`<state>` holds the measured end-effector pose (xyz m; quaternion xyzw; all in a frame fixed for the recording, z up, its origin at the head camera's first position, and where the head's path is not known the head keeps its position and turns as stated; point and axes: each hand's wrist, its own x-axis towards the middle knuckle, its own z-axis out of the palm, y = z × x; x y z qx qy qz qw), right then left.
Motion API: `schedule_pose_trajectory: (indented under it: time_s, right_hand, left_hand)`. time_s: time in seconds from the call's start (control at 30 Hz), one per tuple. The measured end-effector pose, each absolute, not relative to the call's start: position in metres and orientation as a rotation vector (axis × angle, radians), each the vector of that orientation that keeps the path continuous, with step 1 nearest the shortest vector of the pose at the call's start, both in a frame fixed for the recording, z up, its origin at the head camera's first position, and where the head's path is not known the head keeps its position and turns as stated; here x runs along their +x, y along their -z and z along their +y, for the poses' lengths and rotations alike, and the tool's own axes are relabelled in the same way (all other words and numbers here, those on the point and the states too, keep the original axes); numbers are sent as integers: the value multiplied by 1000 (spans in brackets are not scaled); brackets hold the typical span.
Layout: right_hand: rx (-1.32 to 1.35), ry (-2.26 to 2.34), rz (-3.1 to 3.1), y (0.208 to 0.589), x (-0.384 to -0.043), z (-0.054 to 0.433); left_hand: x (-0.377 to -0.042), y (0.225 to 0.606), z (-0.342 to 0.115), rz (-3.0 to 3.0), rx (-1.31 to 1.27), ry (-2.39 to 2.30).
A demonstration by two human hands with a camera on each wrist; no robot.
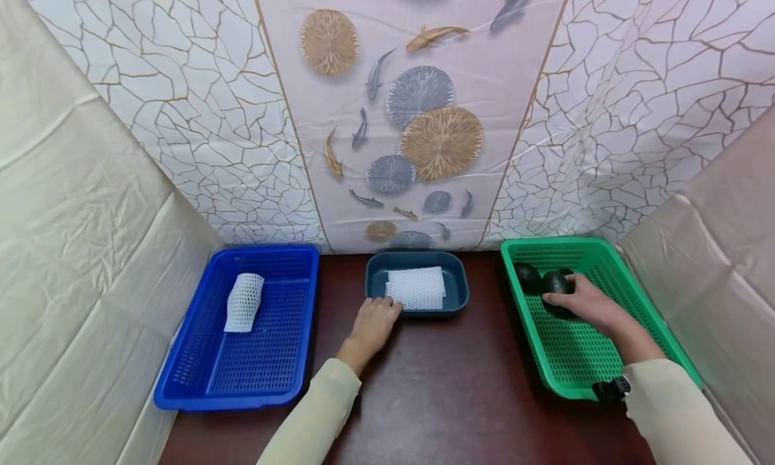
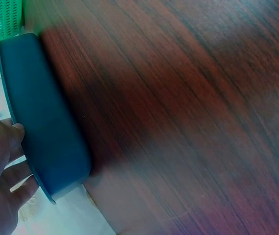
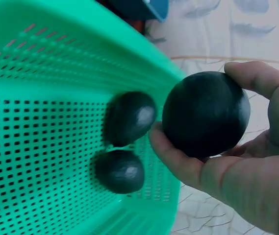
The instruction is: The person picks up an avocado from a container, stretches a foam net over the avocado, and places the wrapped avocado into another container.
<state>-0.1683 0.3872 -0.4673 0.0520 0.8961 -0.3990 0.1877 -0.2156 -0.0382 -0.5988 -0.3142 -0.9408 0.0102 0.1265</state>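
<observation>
My right hand (image 1: 587,302) grips a dark, rounded avocado (image 3: 205,115) above the green basket (image 3: 36,93), thumb and fingers spread round its sides. Two more dark avocados lie against the basket's end wall in the right wrist view, the upper avocado (image 3: 131,117) close to the lower avocado (image 3: 120,171). At the front left of a small dark blue tray (image 1: 458,283), my left hand (image 1: 373,325) holds the rim, its thumb outside in the left wrist view. White foam net sleeves (image 1: 418,289) lie flat in that tray, beside the left fingertips.
On the left stands a blue basket (image 1: 260,401) with one puffed-out white foam net (image 1: 245,302) inside; its contents are hidden. Reddish-brown tabletop (image 1: 436,391) lies between the baskets. Patterned cloth (image 1: 387,115) hangs behind, and pale cloth walls flank both sides.
</observation>
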Motion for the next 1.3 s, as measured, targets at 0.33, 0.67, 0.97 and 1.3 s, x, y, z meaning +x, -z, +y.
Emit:
schedule_pose_trajectory:
  time_s: [0.33, 0.67, 0.97, 1.3]
  right_hand:
    - [55, 1046, 2688, 447, -159, 359]
    - [-75, 1003, 2774, 439, -145, 322]
    - [-184, 883, 2888, 448, -135, 284]
    - [-279, 888, 2944, 470, -131, 249]
  left_hand:
    - [-216, 599, -37, -2735, -911, -13]
    - [-216, 597, -37, -2754, -908, -6]
    - [-217, 597, -37, -2751, -901, -7]
    - [-217, 597, -37, -2760, -898, -20]
